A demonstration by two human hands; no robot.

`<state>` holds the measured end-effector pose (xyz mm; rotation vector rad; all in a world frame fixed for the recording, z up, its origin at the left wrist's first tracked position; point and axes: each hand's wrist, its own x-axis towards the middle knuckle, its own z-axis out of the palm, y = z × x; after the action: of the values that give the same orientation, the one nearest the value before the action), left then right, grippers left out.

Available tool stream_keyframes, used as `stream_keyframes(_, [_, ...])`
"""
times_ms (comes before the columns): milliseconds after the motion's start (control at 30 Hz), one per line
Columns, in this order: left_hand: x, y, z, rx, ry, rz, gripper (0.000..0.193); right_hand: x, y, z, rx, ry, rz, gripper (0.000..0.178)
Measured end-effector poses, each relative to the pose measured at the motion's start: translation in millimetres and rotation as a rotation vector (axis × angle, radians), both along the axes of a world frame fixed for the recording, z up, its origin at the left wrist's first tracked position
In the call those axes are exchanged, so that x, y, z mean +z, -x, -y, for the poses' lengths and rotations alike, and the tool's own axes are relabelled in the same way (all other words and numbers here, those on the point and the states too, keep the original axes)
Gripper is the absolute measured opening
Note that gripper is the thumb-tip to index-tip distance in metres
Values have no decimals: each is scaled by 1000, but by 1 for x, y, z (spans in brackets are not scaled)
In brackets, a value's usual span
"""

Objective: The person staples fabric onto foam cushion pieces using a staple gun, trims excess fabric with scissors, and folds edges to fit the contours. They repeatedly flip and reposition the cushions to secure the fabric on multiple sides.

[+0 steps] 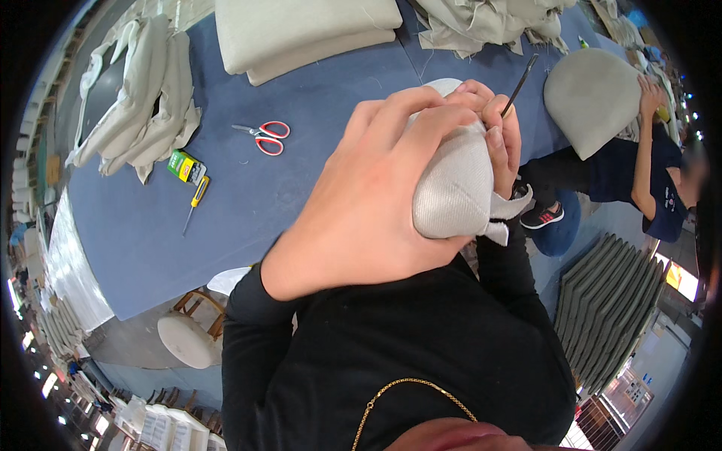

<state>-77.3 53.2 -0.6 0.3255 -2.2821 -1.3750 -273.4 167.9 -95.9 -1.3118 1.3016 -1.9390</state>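
Observation:
My left hand (368,184) wraps over a light beige padded cushion (455,188) held up in front of my chest, its fingers spread across the fabric. At the cushion's far right edge, the fingers of my right hand (502,139) are curled closed. A thin dark rod-like tool (520,84) with a flattened tip sticks up out of that hand; its other end is hidden. Loose fabric strips (508,214) hang from the cushion's right side. Both thumbs and the cushion's underside are partly hidden.
On the blue table (218,240) lie red-handled scissors (263,137), a yellow screwdriver (197,201) and a green-and-black packet (186,167). Beige covers (143,98) and folded pads (308,30) are piled around. Right, a co-worker (639,173) touches a beige cushion (590,98) near stacked grey panels (609,308).

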Motion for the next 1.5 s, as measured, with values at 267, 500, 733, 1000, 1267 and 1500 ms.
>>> stream_keyframes(267, [-22,-12,-4,53,316,-142,86,50,7,-16,-156,-414,-38,16])
stream_keyframes(500, [-28,11,59,-54,479,-327,87,77,-15,-16,85,-152,-184,38])
stream_keyframes(733, [-50,18,36,108,269,-248,89,74,20,-12,152,-110,-125,64])
stream_keyframes(1000, [-39,8,39,161,-445,-576,97,73,54,11,370,-132,14,33])
stream_keyframes(1267, [17,79,58,98,-243,-479,114,63,15,78,14,-12,424,43])
stream_keyframes(1500, [10,89,62,144,213,-317,105,53,18,74,148,-37,495,27])
